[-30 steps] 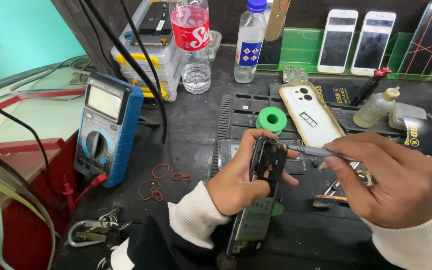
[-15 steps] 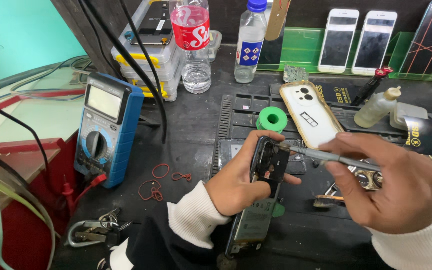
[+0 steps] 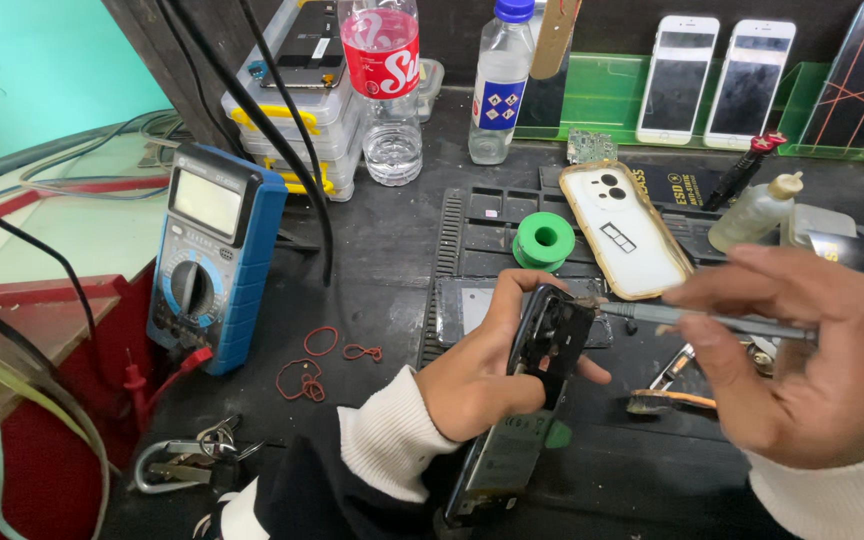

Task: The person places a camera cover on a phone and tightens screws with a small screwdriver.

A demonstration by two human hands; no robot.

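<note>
My left hand [image 3: 497, 365] grips an opened phone body [image 3: 542, 370], held upright and tilted, with its dark inner frame facing right. My right hand [image 3: 802, 360] holds a thin grey metal tool [image 3: 697, 318] like a pen. The tool's tip touches the upper edge of the phone near the camera end. Both wrists wear white cuffs with dark sleeves. The lower part of the phone with a green patch [image 3: 557, 435] sticks out below my left hand.
A blue multimeter [image 3: 214, 260] with red probes lies at the left. A green spool [image 3: 544, 240] and a white phone case [image 3: 624, 230] sit on the black work mat [image 3: 472, 215]. Bottles [image 3: 382, 80], plastic boxes and white phones [image 3: 677, 80] line the back. Keys [image 3: 192, 455] and red rubber bands [image 3: 307, 365] lie in front.
My right hand has shifted slightly right and up, and the tool tip stays at the top edge of the phone. My left hand holds the phone almost still.
</note>
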